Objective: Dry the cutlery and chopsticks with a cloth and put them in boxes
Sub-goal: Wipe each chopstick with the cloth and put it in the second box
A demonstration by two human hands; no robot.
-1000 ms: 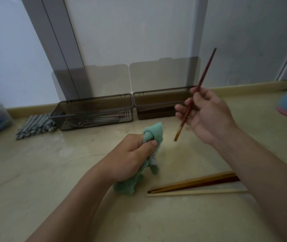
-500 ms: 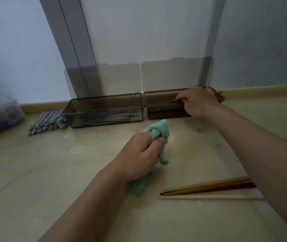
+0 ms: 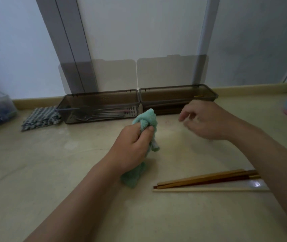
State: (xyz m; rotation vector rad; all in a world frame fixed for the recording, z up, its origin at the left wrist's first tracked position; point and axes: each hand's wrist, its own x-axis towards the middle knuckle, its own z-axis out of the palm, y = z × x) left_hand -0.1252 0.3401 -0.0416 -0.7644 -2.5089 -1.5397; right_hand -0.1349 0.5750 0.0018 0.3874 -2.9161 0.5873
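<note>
The left hand (image 3: 132, 145) has its fingers curled tight round the bunched teal terry cloth (image 3: 147, 117), while the right hand (image 3: 207, 121) hangs empty, fingers loosely curled, just short of the right-hand smoky-brown plastic box (image 3: 177, 100). The brown and pale wooden chopsticks (image 3: 205, 180) lie bundled on the floor well behind those fingers, partly beneath the right forearm. Reaching for them, the forearm could brush and scatter them, or the fingers could pinch two together and leave one damp.
</note>
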